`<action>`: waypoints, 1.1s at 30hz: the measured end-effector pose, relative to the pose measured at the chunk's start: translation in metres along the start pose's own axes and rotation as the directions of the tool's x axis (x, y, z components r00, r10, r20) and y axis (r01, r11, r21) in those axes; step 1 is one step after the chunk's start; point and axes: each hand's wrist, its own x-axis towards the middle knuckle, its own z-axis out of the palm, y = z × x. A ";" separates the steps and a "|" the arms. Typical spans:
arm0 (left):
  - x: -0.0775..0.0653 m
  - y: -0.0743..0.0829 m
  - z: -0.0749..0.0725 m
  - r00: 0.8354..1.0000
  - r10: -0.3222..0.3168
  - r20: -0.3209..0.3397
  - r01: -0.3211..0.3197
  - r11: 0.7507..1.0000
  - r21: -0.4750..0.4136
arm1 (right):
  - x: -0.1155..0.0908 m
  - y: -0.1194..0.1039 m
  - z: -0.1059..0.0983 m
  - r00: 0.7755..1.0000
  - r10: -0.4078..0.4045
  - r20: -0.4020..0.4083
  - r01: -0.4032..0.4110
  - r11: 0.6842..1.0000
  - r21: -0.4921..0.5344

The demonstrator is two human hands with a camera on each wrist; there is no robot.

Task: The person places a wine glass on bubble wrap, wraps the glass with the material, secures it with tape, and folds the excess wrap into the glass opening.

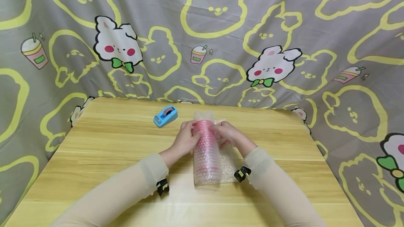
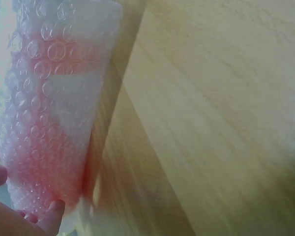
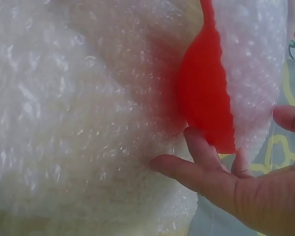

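Observation:
A glossy red object point(image 3: 204, 88) with a rounded, swelling side lies rolled inside clear bubble wrap point(image 1: 206, 164); its kind is hidden by the wrap. The roll lies lengthwise on the table, its red showing pink through the bubbles. At the far end, my left hand point(image 1: 186, 139) grips the roll's left side, thumb over the top. Across from it, my right hand point(image 1: 228, 134) holds the right side, with its thumb on the outer layer and fingers at the red object's end in the right wrist view. A flat tail of bubble wrap point(image 3: 78, 147) spreads out to the right of the roll.
A blue tape dispenser point(image 1: 165, 116) with a roll of tape stands at the back of the wooden table point(image 1: 110, 157), left of the bundle. Grey patterned cloth point(image 1: 157, 52) hangs behind the table and along both sides.

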 end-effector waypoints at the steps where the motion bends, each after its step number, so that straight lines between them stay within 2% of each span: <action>1: 0.000 0.000 0.000 1.000 0.005 0.002 -0.005 1.000 0.001 | 0.000 0.000 0.000 1.000 -0.003 0.004 0.003 1.000 0.002; 5: 0.002 0.000 -0.003 1.000 0.011 0.008 -0.011 1.000 0.029 | -0.001 0.000 0.002 1.000 -0.005 0.005 0.005 1.000 0.017; 11: 0.002 0.001 -0.006 0.999 -0.019 0.030 0.018 0.999 0.037 | -0.002 0.000 0.004 1.000 0.003 -0.006 -0.003 1.000 0.026; 19: 0.005 0.000 -0.010 0.999 -0.004 0.046 0.003 0.999 0.037 | -0.002 0.001 0.006 1.000 0.015 0.003 -0.015 0.999 0.037; 26: 0.005 0.002 -0.010 0.998 -0.003 0.069 0.002 1.000 0.015 | 0.000 0.004 0.007 1.000 0.007 0.023 -0.008 0.999 0.031; 33: 0.007 0.002 -0.012 0.996 -0.016 0.090 0.022 0.997 -0.068 | -0.001 0.004 0.007 1.000 0.020 0.021 -0.021 0.999 0.036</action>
